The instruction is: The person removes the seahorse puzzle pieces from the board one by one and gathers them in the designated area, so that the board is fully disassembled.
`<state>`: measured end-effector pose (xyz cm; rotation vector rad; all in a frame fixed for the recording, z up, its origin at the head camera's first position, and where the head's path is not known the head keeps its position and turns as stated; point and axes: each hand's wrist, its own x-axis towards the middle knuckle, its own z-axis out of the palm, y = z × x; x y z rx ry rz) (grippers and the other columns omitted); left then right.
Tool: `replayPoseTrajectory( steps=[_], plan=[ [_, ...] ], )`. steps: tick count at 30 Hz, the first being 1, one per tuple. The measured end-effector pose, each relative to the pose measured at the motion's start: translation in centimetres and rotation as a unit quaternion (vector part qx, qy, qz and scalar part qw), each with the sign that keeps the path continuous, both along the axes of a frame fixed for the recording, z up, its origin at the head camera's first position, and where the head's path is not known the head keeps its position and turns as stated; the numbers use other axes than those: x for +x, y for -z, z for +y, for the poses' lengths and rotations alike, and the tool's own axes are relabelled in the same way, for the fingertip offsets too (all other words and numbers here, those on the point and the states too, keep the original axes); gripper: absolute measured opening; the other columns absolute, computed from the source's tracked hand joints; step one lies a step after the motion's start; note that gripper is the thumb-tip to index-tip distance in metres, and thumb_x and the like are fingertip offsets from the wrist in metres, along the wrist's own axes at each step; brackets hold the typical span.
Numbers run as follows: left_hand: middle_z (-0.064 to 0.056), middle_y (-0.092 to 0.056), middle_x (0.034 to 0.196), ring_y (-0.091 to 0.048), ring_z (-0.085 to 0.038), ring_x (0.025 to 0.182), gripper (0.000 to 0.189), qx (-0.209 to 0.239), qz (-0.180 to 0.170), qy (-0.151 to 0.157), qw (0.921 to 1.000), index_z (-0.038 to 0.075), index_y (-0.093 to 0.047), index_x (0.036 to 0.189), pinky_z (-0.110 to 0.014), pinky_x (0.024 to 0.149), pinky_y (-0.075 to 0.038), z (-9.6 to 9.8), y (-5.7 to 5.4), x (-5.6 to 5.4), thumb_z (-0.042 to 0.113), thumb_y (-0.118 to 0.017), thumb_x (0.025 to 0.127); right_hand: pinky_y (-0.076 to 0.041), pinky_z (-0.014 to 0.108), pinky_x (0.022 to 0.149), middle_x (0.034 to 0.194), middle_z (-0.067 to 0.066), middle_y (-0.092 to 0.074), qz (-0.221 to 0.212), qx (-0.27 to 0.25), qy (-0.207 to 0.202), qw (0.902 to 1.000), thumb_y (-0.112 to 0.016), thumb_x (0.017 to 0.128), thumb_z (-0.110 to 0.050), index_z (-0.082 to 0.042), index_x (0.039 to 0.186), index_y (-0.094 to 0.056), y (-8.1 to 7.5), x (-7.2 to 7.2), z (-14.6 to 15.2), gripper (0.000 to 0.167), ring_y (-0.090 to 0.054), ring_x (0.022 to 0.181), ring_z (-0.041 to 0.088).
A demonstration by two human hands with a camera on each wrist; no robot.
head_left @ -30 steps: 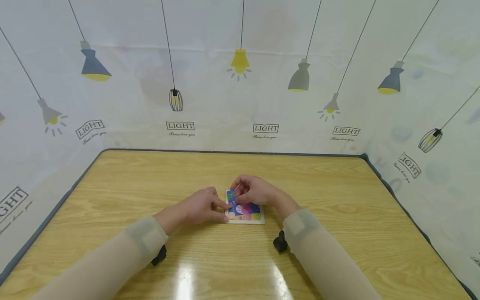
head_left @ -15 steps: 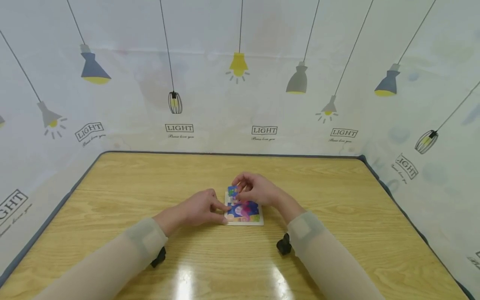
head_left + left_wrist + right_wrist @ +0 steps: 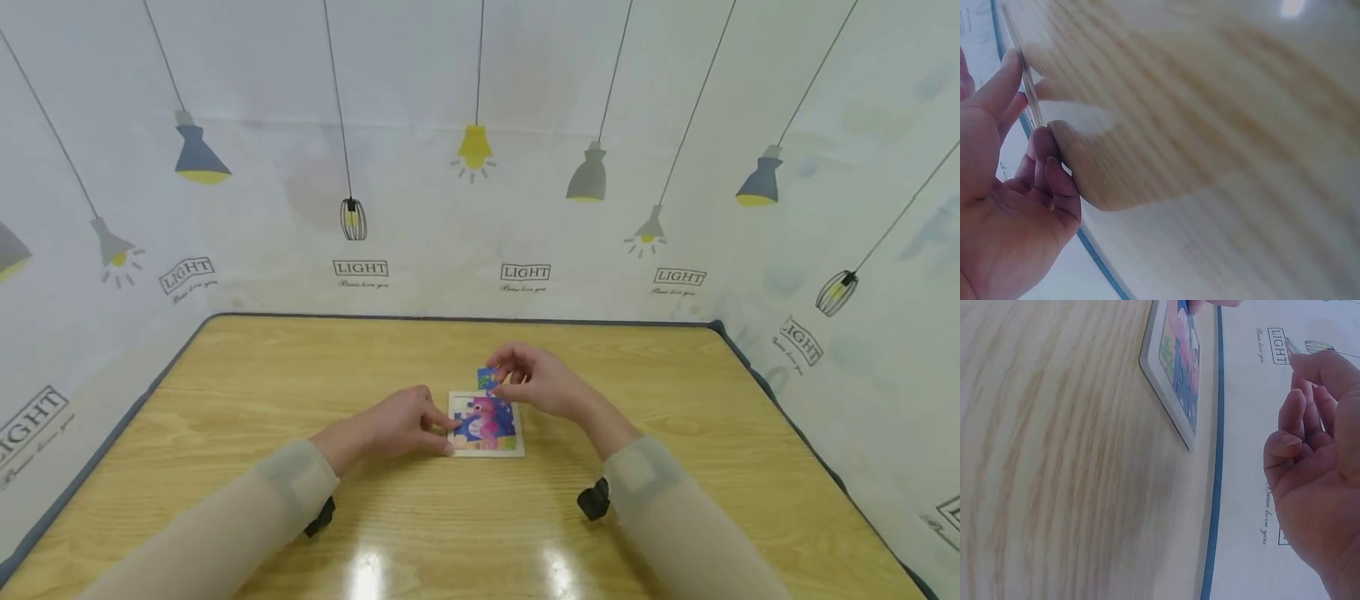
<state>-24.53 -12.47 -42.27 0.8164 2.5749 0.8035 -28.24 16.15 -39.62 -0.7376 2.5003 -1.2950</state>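
A jigsaw puzzle in a white frame (image 3: 495, 452) lies flat on the table; its picture shows a pink seahorse on blue. Pale bare board shows at its upper left. My left hand (image 3: 397, 423) rests at the frame's left side, the index finger and thumb touching it, while other fingers bend toward the table in the left wrist view. Between thumb and fingertips my right hand (image 3: 543, 382) pinches a blue and green jigsaw piece (image 3: 486, 379), raised just past the frame's far edge. That piece shows nearly edge-on in the right wrist view.
The wooden table (image 3: 315, 358) has a dark edge strip. Behind and at the sides hangs a pale cloth (image 3: 420, 167) printed with lamps. Each wrist carries a small black device (image 3: 594, 500).
My right hand has lifted the jigsaw piece off the puzzle and carried it right and toward the far edge, uncovering the seahorse. My left hand stays at the frame.
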Motion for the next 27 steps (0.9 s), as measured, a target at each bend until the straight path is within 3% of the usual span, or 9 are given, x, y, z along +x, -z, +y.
replayPoseTrajectory(
  steps=[12, 27],
  plan=[
    [-0.003, -0.053, 0.094, -0.046, -0.018, 0.088, 0.042, -0.006, -0.007, -0.011, 0.9999, 0.02, -0.08, 0.134, -0.03, 0.076, -0.038, 0.0, 0.2, 0.0, 0.039, -0.085, 0.097, -0.05, 0.026, 0.076, 0.107, 0.007, -0.067, 0.004, -0.019, 0.039, 0.999, -0.081, 0.098, -0.009, -0.007, 0.132, -0.068, 0.1, 0.1, 4.5, 0.036, -0.059, 0.09, 0.021],
    [-0.004, -0.053, 0.096, -0.046, -0.018, 0.089, 0.042, -0.006, -0.015, -0.02, 0.9997, 0.021, -0.08, 0.134, -0.031, 0.077, -0.038, 0.0, 0.4, -0.1, 0.04, -0.085, 0.097, -0.048, 0.024, 0.072, 0.112, 0.013, -0.068, -0.015, -0.005, 0.08, 0.9967, -0.08, 0.098, -0.009, -0.003, 0.135, -0.066, 1.2, -0.6, 9.2, 0.04, -0.057, 0.09, 0.018]
  ],
)
